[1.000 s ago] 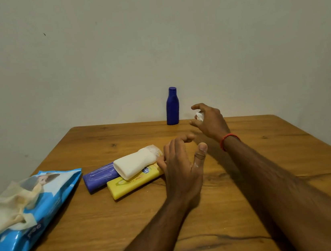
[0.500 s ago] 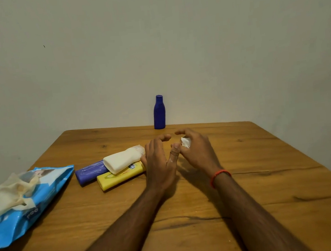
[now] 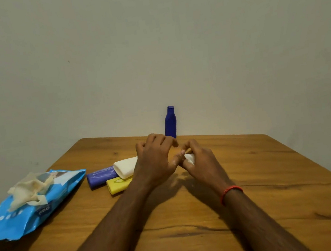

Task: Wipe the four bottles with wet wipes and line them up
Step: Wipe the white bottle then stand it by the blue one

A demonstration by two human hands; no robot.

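A dark blue bottle (image 3: 169, 122) stands upright at the table's far edge by the wall. Three bottles lie in a heap left of my hands: a purple one (image 3: 100, 176), a white one (image 3: 126, 167) on top, and a yellow one (image 3: 118, 184) in front. My right hand (image 3: 202, 163) is closed around a small balled white wet wipe (image 3: 190, 157). My left hand (image 3: 156, 160) hovers with fingers spread over the right ends of the lying bottles, and its thumb touches the wipe and my right fingers.
A blue wet-wipe pack (image 3: 30, 210) lies at the left of the wooden table (image 3: 272, 174), with a crumpled wipe (image 3: 28, 188) pulled up out of its top. A plain wall rises right behind the table.
My right hand pulled back from beside the blue bottle toward me with the wipe. Both hands came together at the table's middle, and the view tilted up.
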